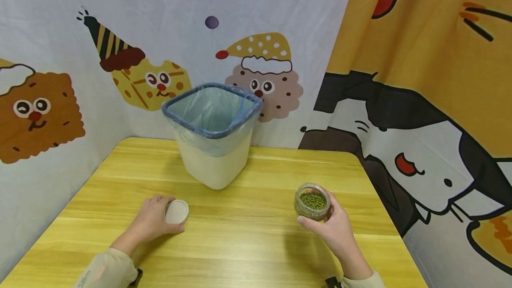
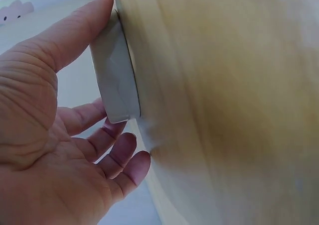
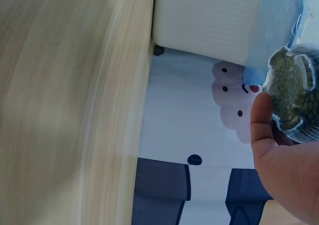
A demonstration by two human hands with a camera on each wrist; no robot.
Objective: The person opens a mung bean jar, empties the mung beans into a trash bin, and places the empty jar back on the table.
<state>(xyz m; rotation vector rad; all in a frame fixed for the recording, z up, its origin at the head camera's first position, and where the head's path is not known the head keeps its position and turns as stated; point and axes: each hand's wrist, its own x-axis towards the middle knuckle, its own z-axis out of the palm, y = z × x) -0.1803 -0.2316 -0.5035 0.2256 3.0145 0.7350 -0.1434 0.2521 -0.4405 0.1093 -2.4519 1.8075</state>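
A clear jar point(image 1: 297, 203) without a lid, part full of green mung beans point(image 1: 313, 200), is gripped by my right hand point(image 1: 334, 230). The right wrist view has the jar point(image 3: 294, 90) raised above the table, its beans showing through the clear wall. My left hand point(image 1: 154, 219) pinches a round white lid point(image 1: 177, 212) between thumb and fingers. In the left wrist view the lid point(image 2: 114, 70) stands close over the tabletop, its side turned to the camera, with the thumb along its upper edge and the other fingers loosely bent below.
A white bin point(image 1: 218, 168) with a blue plastic liner point(image 1: 214, 134) folded over its rim stands at the back of the wood-grain table point(image 1: 224, 243). Behind it hangs a cartoon-printed curtain point(image 1: 160, 3), and a yellow one point(image 1: 420, 48) hangs on the right.
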